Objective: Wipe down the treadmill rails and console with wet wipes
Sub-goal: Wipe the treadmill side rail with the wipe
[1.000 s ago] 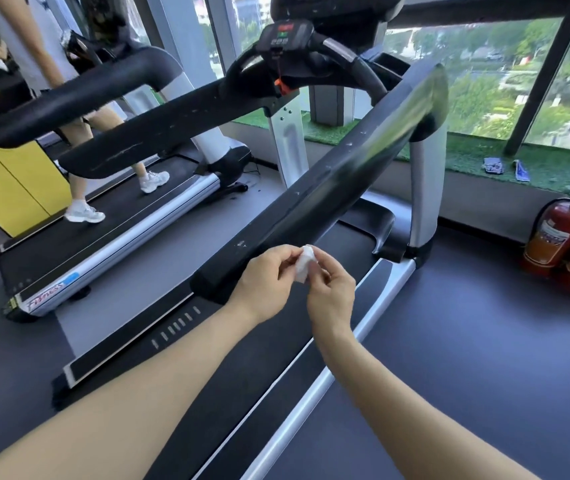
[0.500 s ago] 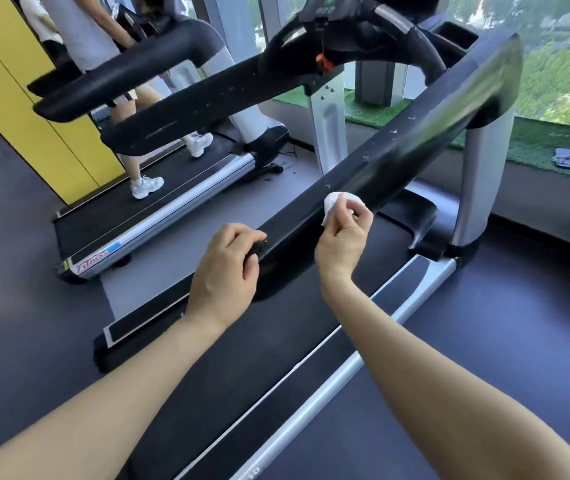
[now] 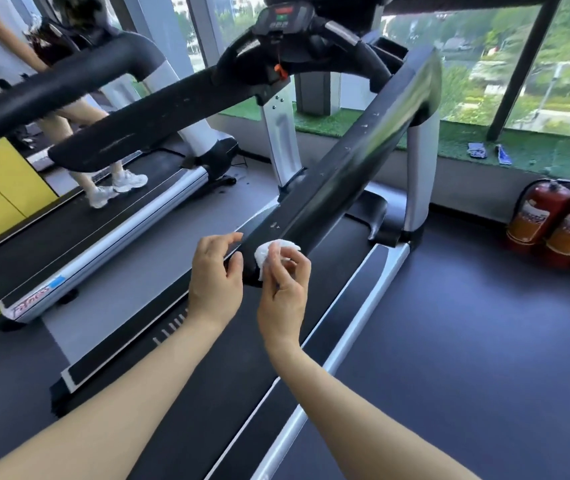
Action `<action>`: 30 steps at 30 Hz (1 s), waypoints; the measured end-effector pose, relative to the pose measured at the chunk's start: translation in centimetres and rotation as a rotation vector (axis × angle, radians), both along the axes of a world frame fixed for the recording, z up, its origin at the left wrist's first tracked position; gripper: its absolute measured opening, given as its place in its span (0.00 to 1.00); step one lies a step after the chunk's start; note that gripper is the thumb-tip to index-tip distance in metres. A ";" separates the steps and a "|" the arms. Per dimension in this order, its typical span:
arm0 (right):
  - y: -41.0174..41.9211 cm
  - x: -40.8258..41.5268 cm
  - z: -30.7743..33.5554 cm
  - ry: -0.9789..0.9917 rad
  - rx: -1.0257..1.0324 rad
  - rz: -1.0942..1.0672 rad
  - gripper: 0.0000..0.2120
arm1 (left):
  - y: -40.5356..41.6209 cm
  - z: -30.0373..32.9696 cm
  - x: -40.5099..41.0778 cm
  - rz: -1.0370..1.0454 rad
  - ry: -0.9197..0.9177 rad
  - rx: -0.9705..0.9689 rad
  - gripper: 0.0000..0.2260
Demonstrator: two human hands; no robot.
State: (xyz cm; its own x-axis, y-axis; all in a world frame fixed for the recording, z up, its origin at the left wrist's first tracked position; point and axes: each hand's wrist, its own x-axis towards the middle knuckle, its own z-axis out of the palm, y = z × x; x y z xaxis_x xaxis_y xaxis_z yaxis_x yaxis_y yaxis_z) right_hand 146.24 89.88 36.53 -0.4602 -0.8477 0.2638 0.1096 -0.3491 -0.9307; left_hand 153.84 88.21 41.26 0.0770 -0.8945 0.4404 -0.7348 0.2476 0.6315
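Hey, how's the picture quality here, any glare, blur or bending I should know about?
Head view: daylight from the windows puts a bright glare streak on the right rail; straight treadmill edges bow from the wide lens; the wipe in the right hand looks washed out, the left hand slightly soft.

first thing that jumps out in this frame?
Centre frame, the right hand pinches a crumpled white wet wipe at the near end of the long black treadmill rail, with the left hand loosely open just beside it. Two red fire extinguishers stand on the floor at the right, and another person's legs are on the neighbouring treadmill at upper left.
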 end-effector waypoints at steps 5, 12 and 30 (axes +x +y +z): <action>1.4 2.7 -0.6 -0.022 0.060 -0.135 0.11 | -0.2 -0.5 0.7 -0.078 0.120 0.113 0.12; 0.3 3.0 -1.7 -0.181 0.195 -0.203 0.13 | -0.8 -0.9 0.7 -0.081 0.188 0.109 0.11; -2.6 -2.1 -1.8 -0.230 0.724 0.035 0.15 | -0.7 -1.0 0.6 -0.086 0.247 0.138 0.10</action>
State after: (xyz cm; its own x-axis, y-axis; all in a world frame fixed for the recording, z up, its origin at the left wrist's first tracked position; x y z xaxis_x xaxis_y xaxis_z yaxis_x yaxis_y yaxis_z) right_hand 144.10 87.27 34.72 -0.4061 -0.7878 -0.4631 0.3282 0.3472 -0.8785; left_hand 154.45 87.46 40.22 0.0882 -0.9525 0.2916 -0.5351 0.2016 0.8204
